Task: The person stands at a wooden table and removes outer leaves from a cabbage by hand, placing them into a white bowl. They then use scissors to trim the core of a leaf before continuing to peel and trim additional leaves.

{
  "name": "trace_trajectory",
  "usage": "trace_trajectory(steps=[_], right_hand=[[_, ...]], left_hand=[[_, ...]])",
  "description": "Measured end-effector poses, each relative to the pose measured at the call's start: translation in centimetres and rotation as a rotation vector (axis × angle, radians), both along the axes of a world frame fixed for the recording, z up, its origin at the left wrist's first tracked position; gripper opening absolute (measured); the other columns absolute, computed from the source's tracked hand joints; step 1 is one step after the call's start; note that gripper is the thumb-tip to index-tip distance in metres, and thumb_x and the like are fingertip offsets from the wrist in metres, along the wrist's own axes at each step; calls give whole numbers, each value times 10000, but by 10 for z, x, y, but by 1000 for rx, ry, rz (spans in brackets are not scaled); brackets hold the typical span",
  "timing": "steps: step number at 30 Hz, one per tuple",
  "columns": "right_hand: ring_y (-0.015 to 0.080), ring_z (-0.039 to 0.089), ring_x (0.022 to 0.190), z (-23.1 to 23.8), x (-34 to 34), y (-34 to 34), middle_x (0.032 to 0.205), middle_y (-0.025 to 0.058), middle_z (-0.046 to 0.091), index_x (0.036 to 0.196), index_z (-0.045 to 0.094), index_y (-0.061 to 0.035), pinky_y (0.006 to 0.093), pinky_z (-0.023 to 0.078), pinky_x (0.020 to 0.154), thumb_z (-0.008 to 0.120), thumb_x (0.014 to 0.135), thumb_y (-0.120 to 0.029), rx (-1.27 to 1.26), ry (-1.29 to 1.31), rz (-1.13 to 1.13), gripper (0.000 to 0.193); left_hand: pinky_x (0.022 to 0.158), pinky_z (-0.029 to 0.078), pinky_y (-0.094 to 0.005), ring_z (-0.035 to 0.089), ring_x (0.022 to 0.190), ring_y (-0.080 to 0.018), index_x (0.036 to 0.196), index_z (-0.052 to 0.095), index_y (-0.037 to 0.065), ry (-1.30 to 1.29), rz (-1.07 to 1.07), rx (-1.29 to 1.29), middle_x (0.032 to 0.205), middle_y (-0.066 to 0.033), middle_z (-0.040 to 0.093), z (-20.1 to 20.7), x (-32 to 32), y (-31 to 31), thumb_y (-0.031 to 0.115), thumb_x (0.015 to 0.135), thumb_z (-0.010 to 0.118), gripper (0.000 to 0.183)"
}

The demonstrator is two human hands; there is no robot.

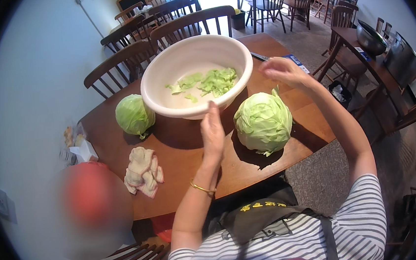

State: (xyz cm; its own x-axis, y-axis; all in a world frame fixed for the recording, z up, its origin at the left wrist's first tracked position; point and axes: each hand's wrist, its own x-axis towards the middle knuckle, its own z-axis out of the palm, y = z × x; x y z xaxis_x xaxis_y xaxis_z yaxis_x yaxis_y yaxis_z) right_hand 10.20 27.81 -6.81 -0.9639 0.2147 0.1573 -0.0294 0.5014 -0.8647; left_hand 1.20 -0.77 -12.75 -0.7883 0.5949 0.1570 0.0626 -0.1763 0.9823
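While the shiny brown wooden table (179, 164) holds everything up, a small, round, light green cabbage (133, 114) sits near its left side. Closer to the person lies a crumpled pile of cream cloth gloves (143, 169) with pink edges. They look soft and knitted.

Next comes a big, round, white plastic basin (159, 104) with a smooth, thick rim. Torn, crinkly green leaf pieces (218, 81) lie in a loose bunch at its bottom.

The left hand (212, 135) is by the basin's near rim, with a thin, gold-coloured bracelet (203, 188) around its wrist. This hand is flat and open, and it holds nothing. I can't tell if its fingertips touch the rim.

A large, round, pale green cabbage (263, 122) sits on the table between the two arms, just right of the left hand and apart from it. Its leaves wrap tightly, with wrinkles and ragged edges.

The right hand (284, 70) is up past the big cabbage, near a thin, dark tool (259, 56). Its fingers curl, but I can't tell if they grip anything.
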Motion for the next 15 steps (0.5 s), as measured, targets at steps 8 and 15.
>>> trace_trajectory(steps=[8,15], right_hand=[[246,502,1270,-34,75,-31,1346,145,550,1391,490,-2,408,373,1096,659,885,-518,-283,-130,29,742],[268,446,1333,-53,67,-77,1435,176,469,1470,383,-21,396,336,1121,556,952,-476,-787,-4,54,711]], left_hand=[[991,412,-385,480,1283,-264,1450,356,34,-335,154,48,1429,-148,477,15,-37,-22,483,1005,481,644],[1157,269,-458,297,1406,-375,1522,51,-60,284,-70,-274,1506,-291,246,-3,64,3,571,729,799,1260]])
